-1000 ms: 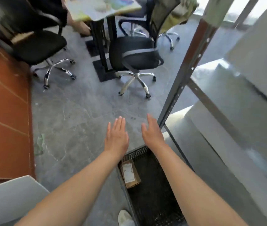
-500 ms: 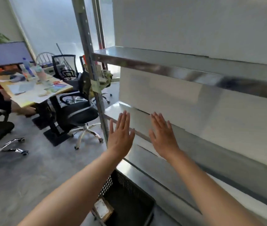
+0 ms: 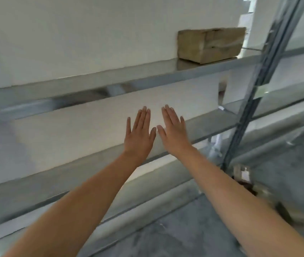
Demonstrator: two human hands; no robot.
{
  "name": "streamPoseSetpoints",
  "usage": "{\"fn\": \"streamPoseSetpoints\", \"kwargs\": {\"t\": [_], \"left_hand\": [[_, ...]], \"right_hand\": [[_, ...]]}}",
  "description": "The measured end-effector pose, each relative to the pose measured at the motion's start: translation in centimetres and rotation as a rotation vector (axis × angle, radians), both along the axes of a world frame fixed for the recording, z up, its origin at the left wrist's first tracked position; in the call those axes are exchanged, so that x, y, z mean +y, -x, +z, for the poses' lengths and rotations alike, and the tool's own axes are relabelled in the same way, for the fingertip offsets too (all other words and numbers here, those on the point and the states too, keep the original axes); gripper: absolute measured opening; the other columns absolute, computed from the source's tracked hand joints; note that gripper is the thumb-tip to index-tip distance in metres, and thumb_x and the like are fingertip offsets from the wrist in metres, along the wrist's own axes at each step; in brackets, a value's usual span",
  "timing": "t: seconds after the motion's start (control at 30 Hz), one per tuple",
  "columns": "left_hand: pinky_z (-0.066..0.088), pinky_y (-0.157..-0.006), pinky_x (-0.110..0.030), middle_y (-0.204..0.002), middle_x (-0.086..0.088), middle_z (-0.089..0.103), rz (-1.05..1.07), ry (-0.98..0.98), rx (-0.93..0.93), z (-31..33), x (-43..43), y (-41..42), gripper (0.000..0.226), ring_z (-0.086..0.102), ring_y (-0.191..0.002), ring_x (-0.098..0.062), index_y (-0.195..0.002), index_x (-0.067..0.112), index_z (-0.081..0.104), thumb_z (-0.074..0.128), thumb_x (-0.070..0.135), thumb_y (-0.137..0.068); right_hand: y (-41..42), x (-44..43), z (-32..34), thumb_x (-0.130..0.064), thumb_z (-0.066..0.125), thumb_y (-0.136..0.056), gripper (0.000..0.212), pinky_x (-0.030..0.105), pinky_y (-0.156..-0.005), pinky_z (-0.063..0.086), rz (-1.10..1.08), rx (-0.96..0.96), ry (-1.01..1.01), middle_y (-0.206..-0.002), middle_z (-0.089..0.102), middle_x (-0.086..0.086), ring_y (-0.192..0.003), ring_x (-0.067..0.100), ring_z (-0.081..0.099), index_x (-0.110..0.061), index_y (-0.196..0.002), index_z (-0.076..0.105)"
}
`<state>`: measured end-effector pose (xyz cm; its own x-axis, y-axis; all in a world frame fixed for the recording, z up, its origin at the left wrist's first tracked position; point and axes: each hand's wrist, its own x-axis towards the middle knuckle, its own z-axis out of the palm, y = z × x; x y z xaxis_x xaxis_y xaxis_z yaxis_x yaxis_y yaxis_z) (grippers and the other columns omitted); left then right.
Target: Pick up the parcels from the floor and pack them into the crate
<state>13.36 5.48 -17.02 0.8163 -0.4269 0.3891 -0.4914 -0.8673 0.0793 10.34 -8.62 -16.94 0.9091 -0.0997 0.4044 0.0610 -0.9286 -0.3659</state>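
Observation:
My left hand (image 3: 139, 134) and my right hand (image 3: 173, 132) are stretched out side by side in front of me, palms away, fingers straight and empty. They hover before the metal shelves. A brown cardboard parcel (image 3: 210, 44) lies on an upper shelf (image 3: 147, 76), far above and to the right of my hands. Low on the right, behind my right forearm, blurred brownish things (image 3: 247, 184) sit on the floor; I cannot tell what they are. The crate is out of view.
A steel shelving unit fills the view, with a slanted upright post (image 3: 249, 101) at the right and a white wall behind. Grey stone floor (image 3: 184, 229) shows at the bottom.
The view has swung right, away from the crate, chairs and desk, to the shelves and the cardboard parcel. Both hands stay raised, flat and empty.

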Motion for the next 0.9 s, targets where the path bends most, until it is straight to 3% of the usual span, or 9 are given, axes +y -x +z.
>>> {"fn": "streamPoseSetpoints", "kwargs": {"t": [0.27,0.4,0.57,0.8,0.9], "left_hand": [[-0.004,-0.121,-0.044,-0.163,0.003,-0.009,-0.362,0.041,0.055,-4.1,-17.0,-4.7,0.061,-0.009,-0.149,-0.011,-0.155,0.016,-0.003,0.012,0.043,-0.102],[-0.005,-0.121,-0.044,-0.163,0.002,-0.009,-0.51,0.035,0.174,-7.8,-23.7,-8.1,0.062,-0.008,-0.149,-0.012,-0.155,0.016,-0.004,0.014,0.043,-0.102],[0.006,-0.12,-0.048,-0.163,-0.001,0.0,-0.691,-0.029,0.196,-10.8,-31.8,-11.0,0.062,0.003,-0.15,-0.015,-0.155,0.013,0.004,0.014,0.042,-0.101],[0.0,-0.121,-0.048,-0.163,0.0,-0.007,-0.894,-0.07,0.269,-13.1,-44.1,-8.6,0.061,-0.004,-0.15,-0.014,-0.155,0.014,-0.001,0.018,0.041,-0.104],[0.002,-0.121,-0.049,-0.163,0.001,-0.007,-0.955,-0.122,0.318,-16.1,-48.7,-6.8,0.061,-0.005,-0.15,-0.013,-0.155,0.016,-0.001,0.015,0.043,-0.103]], "right_hand": [[-0.9,-14.7,-4.2,-0.032,0.03,-0.104,0.063,0.046,-0.123,0.001,-0.339,0.107,0.03,-0.165,-0.002,-0.001,-0.151,0.013,-0.005,-0.015,-0.156,0.0],[-2.1,-20.7,-6.8,-0.037,0.026,-0.104,0.063,0.042,-0.123,-0.003,-0.482,0.186,-0.003,-0.164,-0.006,-0.002,-0.15,0.012,-0.01,-0.015,-0.156,-0.003],[-0.5,-27.8,-9.3,-0.038,0.023,-0.104,0.062,0.043,-0.123,-0.003,-0.681,0.256,-0.049,-0.164,-0.007,-0.002,-0.15,0.012,-0.012,-0.015,-0.157,-0.002],[5.5,-37.5,-13.1,-0.036,0.025,-0.103,0.062,0.041,-0.123,-0.004,-0.96,0.335,-0.147,-0.165,-0.002,-0.001,-0.151,0.012,-0.007,-0.015,-0.157,0.001],[7.4,-41.6,-15.7,-0.038,0.024,-0.104,0.062,0.041,-0.122,-0.004,-0.985,0.408,-0.177,-0.165,-0.003,-0.002,-0.15,0.012,-0.008,-0.016,-0.157,0.0]]}}
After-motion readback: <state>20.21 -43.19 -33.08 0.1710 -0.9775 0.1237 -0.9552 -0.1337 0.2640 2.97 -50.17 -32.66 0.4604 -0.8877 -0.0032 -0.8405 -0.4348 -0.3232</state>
